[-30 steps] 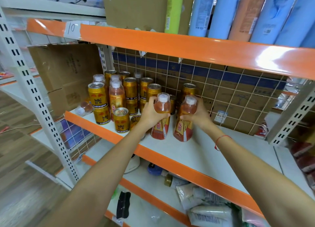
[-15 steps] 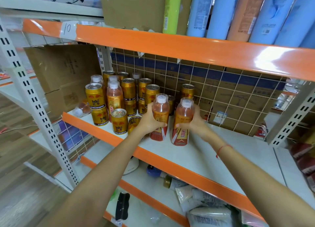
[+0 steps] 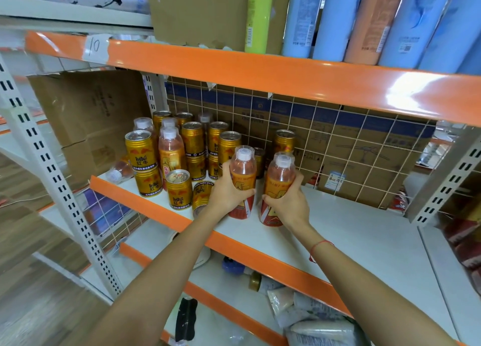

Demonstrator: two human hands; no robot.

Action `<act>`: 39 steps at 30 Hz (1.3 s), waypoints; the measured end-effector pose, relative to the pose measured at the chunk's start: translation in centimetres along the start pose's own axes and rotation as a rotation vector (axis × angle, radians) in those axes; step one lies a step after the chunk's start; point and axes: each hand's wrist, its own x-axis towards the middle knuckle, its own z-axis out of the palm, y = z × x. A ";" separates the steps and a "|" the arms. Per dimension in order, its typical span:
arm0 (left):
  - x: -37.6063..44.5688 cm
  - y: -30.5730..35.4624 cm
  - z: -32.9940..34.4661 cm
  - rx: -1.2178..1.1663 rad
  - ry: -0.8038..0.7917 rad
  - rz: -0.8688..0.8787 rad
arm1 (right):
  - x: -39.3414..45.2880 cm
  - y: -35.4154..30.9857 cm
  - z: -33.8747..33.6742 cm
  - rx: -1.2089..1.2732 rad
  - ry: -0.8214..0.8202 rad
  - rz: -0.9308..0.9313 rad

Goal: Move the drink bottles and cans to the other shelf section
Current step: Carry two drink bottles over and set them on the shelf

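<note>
Each hand's got a bottle. Left hand [image 3: 226, 192] wraps around the left bottle [image 3: 242, 174], right hand [image 3: 287, 202] grips the right bottle [image 3: 278, 181]. Both bottles sit upright on the shelf [image 3: 351, 231], just right of the gold cans [image 3: 179, 161].

On the shelf [image 3: 351, 231], the cans [image 3: 194, 140] stand grouped at the left, some stacked in twos, with bottles [image 3: 170, 153] among them. Two bottles stand side by side right of the group, the left bottle [image 3: 242, 163] in the left hand [image 3: 229, 192], the right bottle [image 3: 279, 174] in the right hand [image 3: 289, 202]. One can [image 3: 284, 140] stands behind them, against the grid [image 3: 364, 148].
</note>
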 end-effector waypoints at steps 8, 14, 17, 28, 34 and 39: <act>-0.8 0.8 0.4 0.074 0.073 -0.034 | -0.1 1.2 -2.0 -0.007 0.039 0.026; -2.5 2.6 1.6 0.021 0.059 0.007 | -0.7 1.9 -5.2 -0.036 0.077 0.027; -3.4 4.4 2.2 -0.037 0.028 0.034 | -1.9 2.2 -7.2 -0.031 0.115 0.024; -11.1 10.4 5.0 -0.132 -0.139 0.178 | -12.3 4.5 -16.9 -0.103 0.321 0.134; -15.9 15.4 8.4 -0.135 -0.242 0.253 | -18.4 7.2 -23.0 -0.130 0.412 0.208; -20.2 20.4 12.6 -0.186 -0.315 0.340 | -22.4 10.2 -29.3 -0.180 0.492 0.242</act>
